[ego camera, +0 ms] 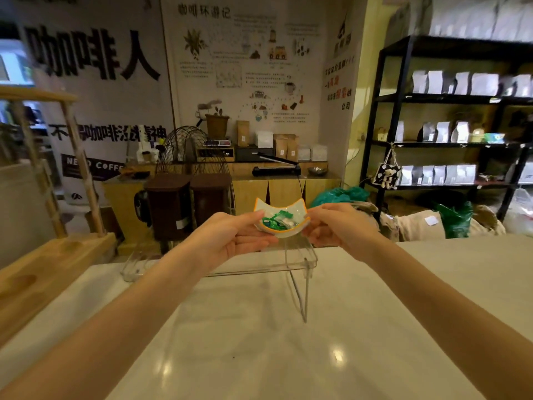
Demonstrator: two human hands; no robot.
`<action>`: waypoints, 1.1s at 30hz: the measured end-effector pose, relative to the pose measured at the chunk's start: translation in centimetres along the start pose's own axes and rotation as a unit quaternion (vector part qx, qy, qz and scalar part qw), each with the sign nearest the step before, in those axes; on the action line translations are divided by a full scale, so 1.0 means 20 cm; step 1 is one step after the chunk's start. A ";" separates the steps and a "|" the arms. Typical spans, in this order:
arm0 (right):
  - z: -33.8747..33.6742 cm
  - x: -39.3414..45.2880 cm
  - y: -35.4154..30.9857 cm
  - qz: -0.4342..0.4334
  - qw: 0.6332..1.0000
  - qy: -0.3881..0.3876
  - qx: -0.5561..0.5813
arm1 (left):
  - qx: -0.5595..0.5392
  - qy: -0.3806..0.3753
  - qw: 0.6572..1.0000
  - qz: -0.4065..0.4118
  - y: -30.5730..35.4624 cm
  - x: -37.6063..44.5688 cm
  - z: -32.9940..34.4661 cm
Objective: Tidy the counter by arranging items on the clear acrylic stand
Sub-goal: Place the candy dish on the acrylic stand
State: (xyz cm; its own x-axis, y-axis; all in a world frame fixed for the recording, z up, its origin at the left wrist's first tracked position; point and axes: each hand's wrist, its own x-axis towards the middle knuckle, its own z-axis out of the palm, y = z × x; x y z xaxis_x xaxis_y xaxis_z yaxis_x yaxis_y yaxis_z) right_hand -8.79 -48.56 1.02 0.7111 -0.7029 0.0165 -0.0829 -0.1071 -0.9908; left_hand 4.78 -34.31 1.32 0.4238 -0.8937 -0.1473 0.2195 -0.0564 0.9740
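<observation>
A small cat-eared dish [291, 210], white with an orange rim, holds several green and white wrapped candies [278, 220]. Both hands hold it just above the top of the clear acrylic stand [300, 256]. My left hand [233, 238] cups the dish's left side from below, thumb on its rim. My right hand [337, 223] pinches the right edge. The stand sits on the white counter [259, 342] near its far edge, with its right legs visible and its left part hidden behind my left arm.
A wooden rack [52, 255] stands at the counter's left edge. A clear glass object [135, 267] lies on the counter left of the stand. Behind the counter are brown bins, a wire basket and black shelves [450, 140] with white bags.
</observation>
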 end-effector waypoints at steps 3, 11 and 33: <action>0.00 0.12 0.04 0.013 0.999 0.023 -0.042 | -0.006 0.006 1.000 -0.019 -0.02 0.13 -0.02; -0.01 0.30 0.12 0.002 0.983 0.039 -0.181 | 0.007 0.039 0.998 -0.053 -0.09 0.33 -0.03; 0.05 0.56 0.18 -0.104 0.937 0.121 -0.310 | 0.057 0.103 0.993 -0.031 -0.03 0.48 -0.01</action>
State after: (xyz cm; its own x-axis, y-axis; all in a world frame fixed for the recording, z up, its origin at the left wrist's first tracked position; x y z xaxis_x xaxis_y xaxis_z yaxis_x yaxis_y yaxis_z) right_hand -0.37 -56.11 -2.41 0.5838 -0.7524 0.3052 -0.4037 -0.5951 -0.6949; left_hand 8.96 -42.82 -0.82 0.5864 -0.7775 -0.2274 0.1541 -0.1685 0.9736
